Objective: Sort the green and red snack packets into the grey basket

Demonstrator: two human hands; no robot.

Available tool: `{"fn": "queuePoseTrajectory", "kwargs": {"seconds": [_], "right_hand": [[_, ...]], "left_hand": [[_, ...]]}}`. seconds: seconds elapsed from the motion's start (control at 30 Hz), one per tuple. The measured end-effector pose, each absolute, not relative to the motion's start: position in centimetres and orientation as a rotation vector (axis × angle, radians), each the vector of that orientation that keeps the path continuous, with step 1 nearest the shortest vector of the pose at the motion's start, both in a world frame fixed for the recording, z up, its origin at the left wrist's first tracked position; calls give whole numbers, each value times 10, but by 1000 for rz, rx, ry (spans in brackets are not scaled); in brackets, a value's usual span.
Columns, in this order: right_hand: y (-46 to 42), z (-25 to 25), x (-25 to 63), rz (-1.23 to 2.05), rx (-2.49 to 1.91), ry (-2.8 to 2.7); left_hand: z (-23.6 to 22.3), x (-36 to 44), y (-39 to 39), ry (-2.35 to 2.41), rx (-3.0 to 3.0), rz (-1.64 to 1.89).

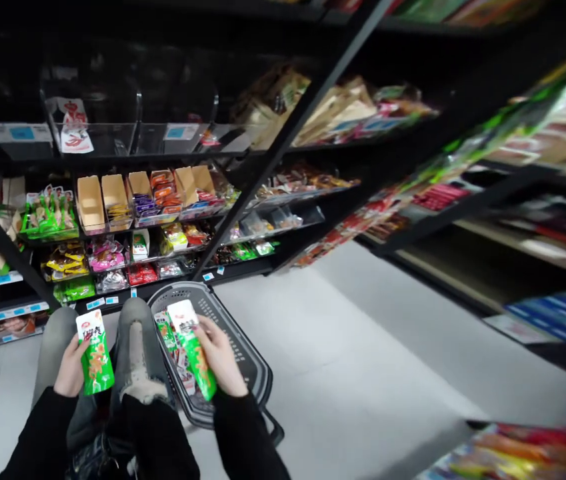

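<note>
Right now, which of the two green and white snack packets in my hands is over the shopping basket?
The packet in your right hand; the other is in front of your knees, left of the basket.

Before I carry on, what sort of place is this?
Most likely a shop's snack aisle: shelves hold rows of packaged snacks, blue-marked price labels line their edges, and a shopping basket sits on the floor.
</note>
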State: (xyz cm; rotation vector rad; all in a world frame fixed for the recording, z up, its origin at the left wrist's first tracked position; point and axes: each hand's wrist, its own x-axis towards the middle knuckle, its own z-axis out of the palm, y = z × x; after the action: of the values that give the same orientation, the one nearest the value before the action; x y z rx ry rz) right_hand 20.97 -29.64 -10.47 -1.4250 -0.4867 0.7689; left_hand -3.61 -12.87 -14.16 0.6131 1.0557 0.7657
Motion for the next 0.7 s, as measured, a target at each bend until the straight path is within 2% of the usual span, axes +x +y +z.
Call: {"fn": "queuePoseTrajectory", "kwargs": {"seconds": [0.1,0.23,0.43,0.57,0.7], "right_hand": [[-346,-123,246,428,-1942,-558],[-374,-170,258,429,-2202,-535],[-284,-213,271,548,-2209,-436],[-228,-202,266,671,-2110,-519],[-223,-158,212,903,-1818,-780]], "left_hand": [[-122,-43,-128,1119,668,727],[-115,-48,-129,1175,729,721],[-118,-11,-146,1086,850,671],[-122,23,-157,965,963,634],[-118,41,-156,944,1135,628]]}}
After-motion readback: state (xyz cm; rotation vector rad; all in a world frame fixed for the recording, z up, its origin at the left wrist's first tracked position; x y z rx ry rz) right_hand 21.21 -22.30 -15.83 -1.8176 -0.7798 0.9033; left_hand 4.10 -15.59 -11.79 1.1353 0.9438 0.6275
